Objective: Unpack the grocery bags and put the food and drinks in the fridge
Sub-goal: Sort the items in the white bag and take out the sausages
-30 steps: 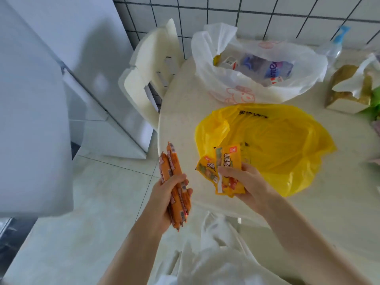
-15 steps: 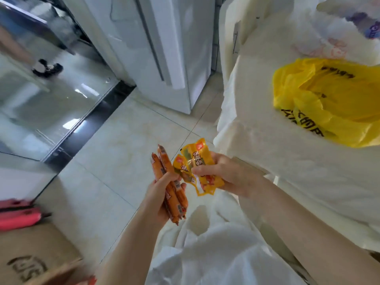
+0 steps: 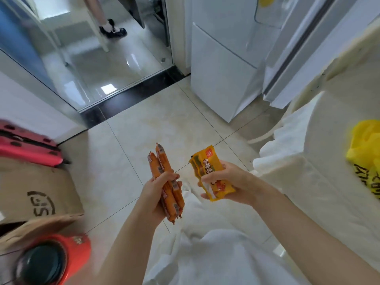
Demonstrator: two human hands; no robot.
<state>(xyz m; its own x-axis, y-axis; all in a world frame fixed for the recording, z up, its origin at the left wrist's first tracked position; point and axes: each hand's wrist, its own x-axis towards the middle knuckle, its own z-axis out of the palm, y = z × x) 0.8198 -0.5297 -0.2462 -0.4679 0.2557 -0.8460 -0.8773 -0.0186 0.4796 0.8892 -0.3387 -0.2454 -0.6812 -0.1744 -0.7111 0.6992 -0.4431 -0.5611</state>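
Note:
My left hand [image 3: 156,194] grips a bundle of orange sausage sticks [image 3: 164,171] upright over the tiled floor. My right hand [image 3: 228,182] holds yellow snack packets [image 3: 207,167], thumb across their front. The white fridge [image 3: 224,64] stands ahead at the upper right with its doors closed. The yellow grocery bag [image 3: 364,149] lies on the table [image 3: 329,140] at the right edge of the view.
A cardboard box [image 3: 39,192] and a red item [image 3: 26,149] sit on the floor at the left. A red and black object [image 3: 51,260] is at the bottom left. A doorway with a black threshold [image 3: 131,95] shows another person's legs [image 3: 107,19] beyond.
The view has swung left from the table toward the fridge and doorway. Both hands keep their hold on the sausages and packets, now slightly farther apart.

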